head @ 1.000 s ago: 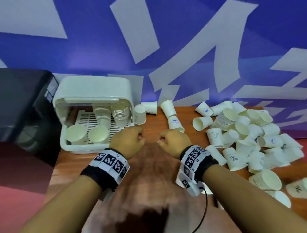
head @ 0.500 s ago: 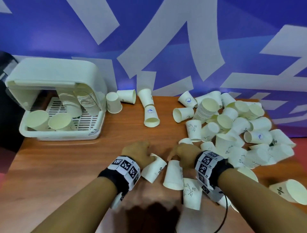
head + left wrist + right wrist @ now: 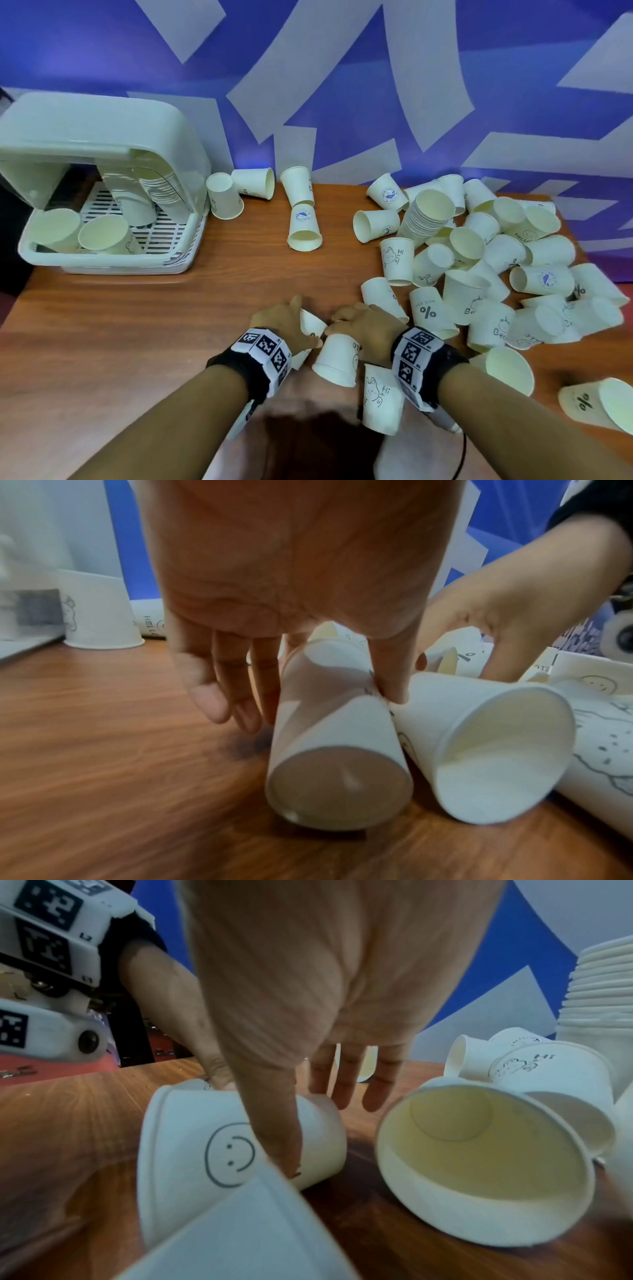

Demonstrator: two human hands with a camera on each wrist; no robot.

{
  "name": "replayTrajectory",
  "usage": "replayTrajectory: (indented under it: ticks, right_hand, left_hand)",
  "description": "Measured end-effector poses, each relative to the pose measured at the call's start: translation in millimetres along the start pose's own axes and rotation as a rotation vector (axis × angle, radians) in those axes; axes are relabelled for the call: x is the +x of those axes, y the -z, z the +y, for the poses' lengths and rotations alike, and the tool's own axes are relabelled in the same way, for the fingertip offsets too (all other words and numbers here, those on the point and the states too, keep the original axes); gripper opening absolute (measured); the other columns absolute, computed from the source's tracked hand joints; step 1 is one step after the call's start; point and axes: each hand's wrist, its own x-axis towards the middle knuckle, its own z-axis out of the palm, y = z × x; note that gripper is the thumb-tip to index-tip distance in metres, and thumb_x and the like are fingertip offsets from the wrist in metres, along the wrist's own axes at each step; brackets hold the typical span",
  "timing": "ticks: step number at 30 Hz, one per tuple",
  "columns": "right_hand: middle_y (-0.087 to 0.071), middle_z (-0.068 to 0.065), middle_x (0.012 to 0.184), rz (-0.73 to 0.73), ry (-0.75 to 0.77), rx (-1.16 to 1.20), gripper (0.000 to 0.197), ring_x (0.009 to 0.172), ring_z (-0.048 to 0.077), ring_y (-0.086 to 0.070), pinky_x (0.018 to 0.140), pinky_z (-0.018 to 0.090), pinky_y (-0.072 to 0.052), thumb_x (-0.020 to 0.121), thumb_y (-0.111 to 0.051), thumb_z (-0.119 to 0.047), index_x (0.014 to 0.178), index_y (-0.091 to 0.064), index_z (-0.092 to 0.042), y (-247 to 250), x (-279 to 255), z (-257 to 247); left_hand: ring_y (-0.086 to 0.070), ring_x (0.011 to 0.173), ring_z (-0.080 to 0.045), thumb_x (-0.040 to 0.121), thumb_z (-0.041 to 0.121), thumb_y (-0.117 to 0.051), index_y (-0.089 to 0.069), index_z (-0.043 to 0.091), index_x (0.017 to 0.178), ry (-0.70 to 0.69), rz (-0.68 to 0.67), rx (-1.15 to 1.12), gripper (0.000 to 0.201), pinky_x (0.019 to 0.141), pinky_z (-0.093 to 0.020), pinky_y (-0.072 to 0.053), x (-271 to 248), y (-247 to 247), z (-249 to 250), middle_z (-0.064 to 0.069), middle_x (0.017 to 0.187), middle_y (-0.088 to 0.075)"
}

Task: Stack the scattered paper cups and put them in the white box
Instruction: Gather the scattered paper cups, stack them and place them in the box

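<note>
Two paper cups lie side by side on the wooden table [image 3: 137, 325] near its front edge. My left hand [image 3: 301, 325] [image 3: 322, 707] holds the left cup [image 3: 313, 323] [image 3: 329, 739] between thumb and fingers. My right hand [image 3: 356, 323] [image 3: 316, 1135] holds the smiley-face cup [image 3: 337, 359] [image 3: 479, 750] [image 3: 205, 1150], thumb on its side and fingers past its base. The white box [image 3: 102, 137] stands open at the back left, with cup stacks and loose cups inside.
A big heap of loose cups [image 3: 479, 257] and one tall stack [image 3: 428, 212] fill the right half of the table. A "Hi" cup [image 3: 380, 401] lies by my right wrist. A few cups [image 3: 298, 212] lie at the back beside the box.
Both hands came back from in front of the box to the near edge of the table and closed round two cups. Since half a second ago they have hardly shifted.
</note>
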Motion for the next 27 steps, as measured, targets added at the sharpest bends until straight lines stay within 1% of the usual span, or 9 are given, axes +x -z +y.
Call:
replayTrajectory:
  ticks: [3, 7, 10, 13, 16, 19, 21, 24, 27]
  right_hand:
    - [-0.031, -0.004, 0.148, 0.085, -0.039, 0.039, 0.058, 0.132, 0.019, -0.029, 0.103, 0.029, -0.025, 0.087, -0.057, -0.018, 0.140, -0.037, -0.028, -1.3, 1.5, 1.1]
    - [-0.040, -0.003, 0.141, 0.136, -0.120, 0.096, 0.059, 0.127, 0.019, -0.035, 0.101, 0.029, -0.028, 0.083, -0.063, -0.021, 0.137, -0.039, -0.023, -2.8, 6.5, 2.3]
    - [-0.047, 0.000, 0.133, 0.130, -0.174, 0.125, 0.057, 0.122, 0.020, -0.040, 0.098, 0.030, -0.032, 0.079, -0.068, -0.023, 0.130, -0.043, -0.021, -0.9, 12.6, 1.7]
    - [-0.052, 0.000, 0.126, 0.181, -0.231, 0.148, 0.056, 0.119, 0.019, -0.041, 0.097, 0.030, -0.036, 0.076, -0.072, -0.028, 0.125, -0.046, -0.021, 6.3, 13.3, 3.0]
    - [-0.052, -0.001, 0.122, 0.280, -0.309, 0.254, 0.062, 0.116, 0.018, -0.044, 0.097, 0.031, -0.038, 0.075, -0.074, -0.036, 0.127, -0.045, -0.022, 22.2, 6.3, 3.9]
    - [-0.054, -0.002, 0.113, 0.407, -0.315, 0.365, 0.063, 0.109, 0.015, -0.045, 0.089, 0.030, -0.041, 0.071, -0.075, -0.046, 0.122, -0.046, -0.024, 38.8, 2.2, 3.0]
    - [-0.056, -0.001, 0.113, 0.465, -0.292, 0.438, 0.067, 0.106, 0.016, -0.048, 0.087, 0.033, -0.044, 0.071, -0.073, -0.048, 0.124, -0.040, -0.024, 50.3, 3.5, -2.2]
    - [-0.057, 0.001, 0.121, 0.537, -0.210, 0.533, 0.082, 0.107, 0.021, -0.057, 0.090, 0.043, -0.049, 0.070, -0.072, -0.044, 0.136, -0.025, -0.029, 69.9, 9.3, -18.5]
    - [-0.056, 0.006, 0.126, 0.566, -0.215, 0.552, 0.097, 0.106, 0.025, -0.060, 0.090, 0.046, -0.050, 0.071, -0.072, -0.041, 0.145, -0.008, -0.035, 87.0, 18.1, -38.9]
  left_hand:
    - [-0.055, 0.112, -0.023, 0.076, 0.062, -0.061, -0.023, 0.024, 0.137, 0.018, 0.042, -0.048, 0.081, 0.080, -0.033, -0.044, 4.5, -1.0, -5.7, -0.003, 0.130, -0.049]
    - [-0.041, 0.125, -0.026, 0.079, 0.053, -0.063, -0.021, 0.024, 0.140, 0.038, 0.061, -0.089, 0.079, 0.091, -0.039, -0.042, 9.1, 5.8, -12.1, -0.004, 0.139, -0.041]
    - [-0.031, 0.128, -0.026, 0.078, 0.048, -0.063, -0.020, 0.026, 0.141, 0.020, 0.146, -0.076, 0.079, 0.094, -0.039, -0.039, 8.0, 10.7, -17.0, -0.003, 0.140, -0.040]
    - [-0.031, 0.129, -0.027, 0.075, 0.044, -0.066, -0.017, 0.027, 0.143, 0.017, 0.220, -0.140, 0.086, 0.099, -0.040, -0.037, 4.1, 21.2, -22.9, -0.001, 0.142, -0.038]
    - [-0.033, 0.130, -0.028, 0.071, 0.035, -0.073, -0.012, 0.025, 0.146, 0.015, 0.258, -0.233, 0.097, 0.104, -0.041, -0.036, -2.6, 44.3, -31.9, -0.004, 0.143, -0.036]
    - [-0.035, 0.131, -0.027, 0.070, 0.033, -0.076, -0.012, 0.021, 0.147, -0.008, 0.323, -0.283, 0.101, 0.106, -0.042, -0.037, -14.3, 69.1, -44.7, -0.006, 0.144, -0.033]
    - [-0.038, 0.129, -0.027, 0.072, 0.035, -0.076, -0.019, 0.020, 0.145, -0.031, 0.393, -0.292, 0.094, 0.104, -0.041, -0.038, -25.1, 82.1, -54.6, -0.007, 0.142, -0.032]
    - [-0.043, 0.124, -0.030, 0.073, 0.034, -0.075, -0.029, 0.017, 0.139, -0.048, 0.450, -0.244, 0.083, 0.100, -0.040, -0.040, -41.7, 96.6, -68.9, -0.009, 0.139, -0.028]
    - [-0.047, 0.118, -0.031, 0.070, 0.034, -0.076, -0.033, 0.015, 0.137, -0.042, 0.498, -0.236, 0.082, 0.100, -0.042, -0.042, -52.7, 109.8, -87.3, -0.009, 0.136, -0.023]
